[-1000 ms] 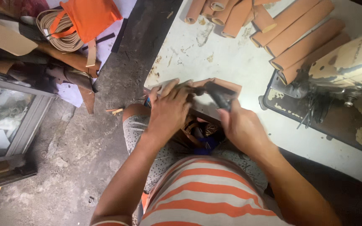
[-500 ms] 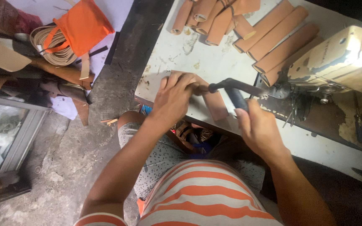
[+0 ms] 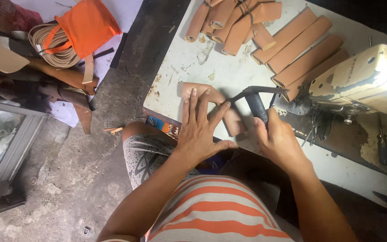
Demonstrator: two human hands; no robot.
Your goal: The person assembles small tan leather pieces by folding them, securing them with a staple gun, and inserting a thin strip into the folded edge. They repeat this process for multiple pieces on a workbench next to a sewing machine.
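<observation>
the left hand (image 3: 201,130) lies flat and spread on a tan leather piece (image 3: 211,107), fingers fanned out and pressing it down onto the white counter (image 3: 193,62); the thumb sticks out to the right along the near edge. the leather piece sits at the near edge of the counter, just in front of the person's knees, and looks folded over, though the hand covers most of it so that is hard to be sure of.

the right hand (image 3: 278,139) is closed in a fist around the dark handle of a hammer (image 3: 256,101). the hammer's dark head points left, over the right part of the leather piece, close to the left fingertips; whether it touches the leather cannot be told.

farther back on the counter lie rolled tan leather tubes (image 3: 292,45), some in a bundle at the top and others side by side in a row. to the right stands a cream sewing machine (image 3: 359,76). on the floor to the left sit a coil of pale strap (image 3: 52,47) and an orange cloth bag (image 3: 88,24).
</observation>
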